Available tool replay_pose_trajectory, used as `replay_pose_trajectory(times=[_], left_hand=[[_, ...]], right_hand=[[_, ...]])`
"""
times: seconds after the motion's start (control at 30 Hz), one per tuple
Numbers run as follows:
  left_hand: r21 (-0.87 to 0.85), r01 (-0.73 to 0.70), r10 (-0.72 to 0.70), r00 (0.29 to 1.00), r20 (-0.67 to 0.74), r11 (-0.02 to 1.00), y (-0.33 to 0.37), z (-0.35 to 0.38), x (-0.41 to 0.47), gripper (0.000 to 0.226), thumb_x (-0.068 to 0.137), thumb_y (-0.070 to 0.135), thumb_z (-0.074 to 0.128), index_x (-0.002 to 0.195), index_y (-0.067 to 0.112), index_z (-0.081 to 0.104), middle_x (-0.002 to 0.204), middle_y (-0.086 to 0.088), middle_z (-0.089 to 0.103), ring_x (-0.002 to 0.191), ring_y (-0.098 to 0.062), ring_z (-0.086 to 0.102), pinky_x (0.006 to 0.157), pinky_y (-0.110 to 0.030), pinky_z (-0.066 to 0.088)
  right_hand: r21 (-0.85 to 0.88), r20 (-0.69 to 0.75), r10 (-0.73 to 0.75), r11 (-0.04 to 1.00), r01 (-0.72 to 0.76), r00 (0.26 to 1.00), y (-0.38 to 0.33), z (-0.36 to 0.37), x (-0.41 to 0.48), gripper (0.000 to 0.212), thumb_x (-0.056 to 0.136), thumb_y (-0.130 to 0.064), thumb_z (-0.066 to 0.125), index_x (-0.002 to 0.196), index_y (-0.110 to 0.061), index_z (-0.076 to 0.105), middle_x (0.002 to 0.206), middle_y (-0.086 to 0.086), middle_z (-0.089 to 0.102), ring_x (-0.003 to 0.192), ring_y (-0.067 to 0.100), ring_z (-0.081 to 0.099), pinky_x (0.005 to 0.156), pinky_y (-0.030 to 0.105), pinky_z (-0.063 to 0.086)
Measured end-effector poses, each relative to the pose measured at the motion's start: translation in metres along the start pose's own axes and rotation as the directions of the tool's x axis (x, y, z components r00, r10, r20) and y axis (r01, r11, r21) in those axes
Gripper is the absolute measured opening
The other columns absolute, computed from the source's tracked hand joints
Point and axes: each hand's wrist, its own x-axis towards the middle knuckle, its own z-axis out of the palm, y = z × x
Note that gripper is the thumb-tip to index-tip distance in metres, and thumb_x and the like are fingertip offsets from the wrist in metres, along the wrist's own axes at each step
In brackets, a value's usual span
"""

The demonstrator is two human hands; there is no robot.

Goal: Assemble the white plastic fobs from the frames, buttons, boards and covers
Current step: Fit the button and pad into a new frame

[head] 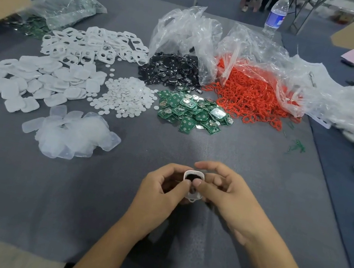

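Both hands meet low at centre over the grey table cover (245,179). Left hand (160,191) and right hand (224,192) together pinch one white fob frame (193,184) — thumbs pressed on its face, a dark part seated in its upper opening. Beyond lie the stocks: white frames (92,45), white covers (36,81), small white discs (126,98), green circuit boards (192,112), black buttons (172,70), red rings (249,96) — the last two spilling from clear bags.
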Motion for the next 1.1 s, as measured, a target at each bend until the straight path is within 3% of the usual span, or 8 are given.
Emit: replay_pose_trajectory(times=[0.17, 0.37, 0.53, 0.67, 0.77, 0.9, 1.0, 1.1], left_hand=[[-0.002, 0.026, -0.026, 0.996, 0.085, 1.000, 0.004, -0.007, 0.001, 0.023, 0.102, 0.008, 0.062, 0.118, 0.020, 0.074, 0.107, -0.003, 0.077, 0.099, -0.022, 0.074, 0.080, -0.031, 0.061], [0.000, 0.013, -0.013, 0.998, 0.065, 1.000, 0.003, -0.005, -0.001, 0.024, 0.100, 0.004, 0.063, 0.111, 0.022, 0.075, 0.105, -0.002, 0.078, 0.099, -0.019, 0.075, 0.077, -0.025, 0.059], [0.030, -0.004, 0.004, 1.000, 0.017, 1.000, 0.001, 0.000, 0.001, 0.031, 0.098, 0.001, 0.062, 0.103, 0.029, 0.076, 0.101, -0.001, 0.078, 0.095, -0.019, 0.076, 0.075, -0.027, 0.061], [0.022, 0.032, -0.032, 0.999, 0.024, 0.999, 0.000, 0.000, 0.001, 0.021, 0.101, 0.007, 0.061, 0.104, 0.021, 0.077, 0.101, -0.002, 0.078, 0.094, -0.021, 0.076, 0.072, -0.031, 0.062], [0.032, 0.035, -0.036, 0.998, 0.043, 0.999, 0.001, -0.001, 0.000, 0.018, 0.102, 0.008, 0.062, 0.106, 0.017, 0.077, 0.100, -0.002, 0.079, 0.094, -0.020, 0.077, 0.072, -0.030, 0.062], [0.015, 0.054, -0.054, 0.997, 0.054, 0.998, 0.002, -0.002, 0.001, 0.019, 0.100, 0.005, 0.064, 0.107, 0.017, 0.077, 0.100, -0.005, 0.079, 0.096, -0.023, 0.077, 0.075, -0.030, 0.062], [0.017, 0.057, -0.058, 0.997, 0.059, 0.998, 0.001, -0.004, 0.002, 0.020, 0.097, 0.003, 0.067, 0.109, 0.016, 0.077, 0.101, -0.006, 0.079, 0.096, -0.023, 0.076, 0.076, -0.031, 0.062], [0.051, 0.048, -0.052, 0.996, 0.077, 0.998, 0.002, -0.004, 0.002, 0.022, 0.093, 0.003, 0.067, 0.110, 0.016, 0.076, 0.100, -0.005, 0.079, 0.095, -0.024, 0.076, 0.078, -0.033, 0.062]], right_hand=[[0.225, 0.067, 0.091, 0.969, -0.104, 0.994, 0.000, -0.005, 0.001, 0.040, 0.078, -0.001, 0.073, 0.117, -0.005, 0.064, 0.100, 0.026, 0.072, 0.082, 0.032, 0.070, 0.072, 0.033, 0.060], [0.126, -0.021, 0.092, 0.988, -0.088, 0.996, 0.004, -0.002, 0.004, 0.024, 0.087, 0.001, 0.070, 0.106, -0.013, 0.073, 0.082, 0.023, 0.065, 0.076, 0.030, 0.068, 0.071, 0.033, 0.057], [-0.030, -0.069, 0.029, 0.999, -0.031, 0.997, 0.002, 0.000, 0.003, 0.019, 0.088, -0.003, 0.072, 0.098, -0.018, 0.075, 0.077, 0.023, 0.058, 0.072, 0.030, 0.055, 0.068, 0.040, 0.042], [-0.001, 0.021, 0.175, 0.984, -0.175, 0.984, -0.006, -0.005, 0.006, 0.019, 0.088, 0.005, 0.067, 0.102, -0.008, 0.070, 0.076, 0.010, 0.070, 0.072, 0.019, 0.068, 0.063, 0.024, 0.055], [-0.036, 0.064, 0.230, 0.973, -0.228, 0.971, -0.011, -0.009, 0.007, 0.017, 0.090, 0.002, 0.066, 0.104, -0.006, 0.068, 0.080, 0.007, 0.072, 0.075, 0.016, 0.070, 0.066, 0.022, 0.056], [-0.066, 0.001, 0.117, 0.991, -0.117, 0.993, -0.009, -0.006, 0.003, 0.020, 0.089, 0.005, 0.068, 0.106, -0.005, 0.067, 0.074, 0.011, 0.071, 0.066, 0.019, 0.066, 0.063, 0.027, 0.052], [-0.172, -0.081, -0.023, 0.985, 0.009, 0.996, -0.004, -0.001, -0.001, 0.020, 0.088, 0.005, 0.070, 0.101, -0.009, 0.067, 0.079, 0.018, 0.073, 0.069, 0.025, 0.064, 0.068, 0.035, 0.047], [-0.293, -0.104, -0.074, 0.955, 0.041, 0.992, -0.001, 0.000, -0.002, 0.019, 0.089, 0.001, 0.070, 0.100, -0.014, 0.068, 0.080, 0.012, 0.074, 0.070, 0.021, 0.065, 0.067, 0.034, 0.049]])
